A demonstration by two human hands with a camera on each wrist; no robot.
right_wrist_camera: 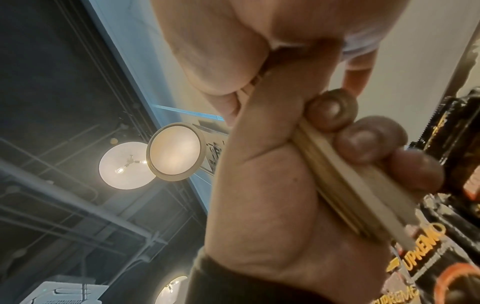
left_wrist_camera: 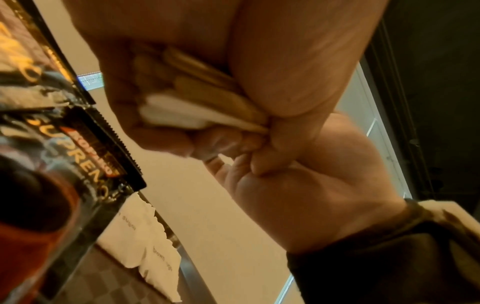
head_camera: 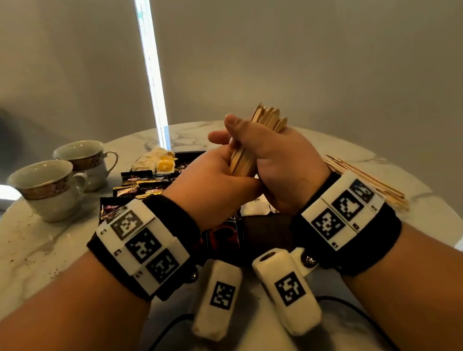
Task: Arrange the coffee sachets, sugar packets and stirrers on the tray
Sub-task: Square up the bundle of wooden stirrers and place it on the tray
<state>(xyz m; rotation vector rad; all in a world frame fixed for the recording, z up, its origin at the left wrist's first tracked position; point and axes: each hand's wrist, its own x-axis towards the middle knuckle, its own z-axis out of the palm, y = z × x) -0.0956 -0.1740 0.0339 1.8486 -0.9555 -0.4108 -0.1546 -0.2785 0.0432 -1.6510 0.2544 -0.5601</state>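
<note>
Both hands hold one bundle of flat wooden stirrers upright above the dark tray. My left hand grips the bundle's lower part. My right hand wraps it from the right, thumb pointing up. The left wrist view shows the stirrers' rounded ends sticking out below curled fingers. In the right wrist view, fingertips press on the stirrers. Black coffee sachets lie across the tray's left and far side. A white sugar packet lies under the hands, seen also as sugar packet.
Two empty cups stand on the marble table to the left. Small yellow and white packets lie at the tray's far end. A loose heap of thin sticks lies on the table at the right.
</note>
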